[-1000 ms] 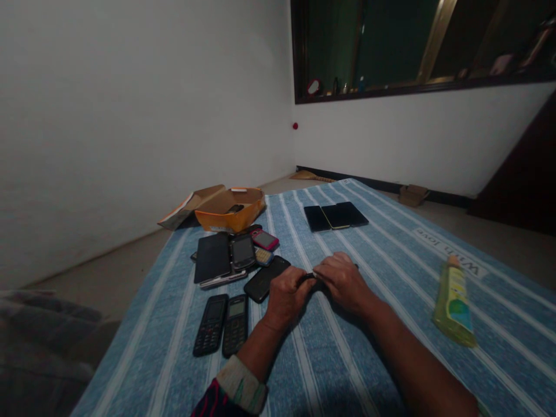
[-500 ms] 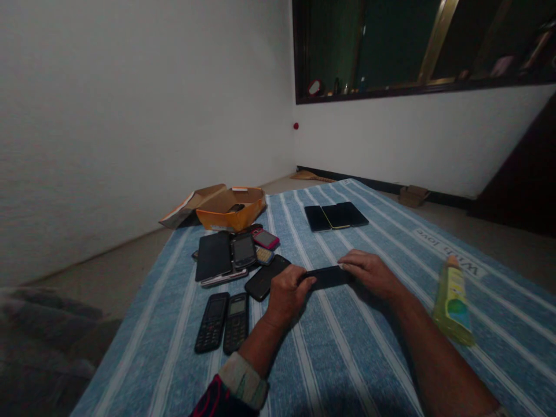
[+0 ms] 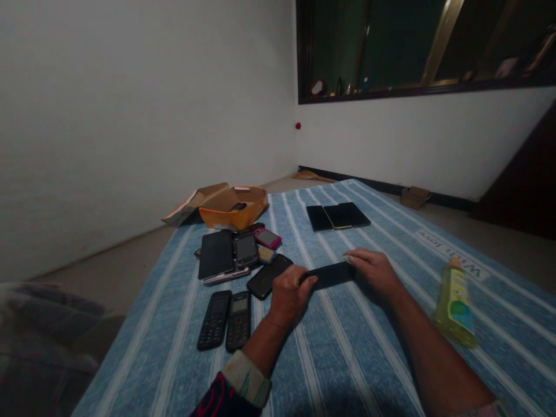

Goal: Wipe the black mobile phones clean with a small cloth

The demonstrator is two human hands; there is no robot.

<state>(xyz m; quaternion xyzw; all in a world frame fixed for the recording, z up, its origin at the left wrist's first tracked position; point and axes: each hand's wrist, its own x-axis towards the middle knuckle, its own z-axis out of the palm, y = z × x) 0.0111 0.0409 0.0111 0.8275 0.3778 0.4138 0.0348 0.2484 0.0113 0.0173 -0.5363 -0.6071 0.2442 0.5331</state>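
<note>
The fingers of the left hand (image 3: 290,291) are clamped on the left end of the dark phone (image 3: 330,277). The fingertips of the right hand (image 3: 374,271) are gathered at its other end; whether they press on it, one cannot tell. The dark phone is above the blue cloth (image 3: 373,359), which has white stripes and covers the whole surface. Left of the dark phone lie a pile of devices (image 3: 216,253) and, nearer to the person, two keypad phones (image 3: 226,321). Beyond it are three flat black devices (image 3: 339,216), side by side, and, farther to the left, an open orange box (image 3: 234,219). Well to its right lies a yellow-green bottle (image 3: 457,307). Farther behind it, the room has white walls (image 3: 152,104), a dark-framed window (image 3: 399,46) and a pale floor (image 3: 108,272).
</note>
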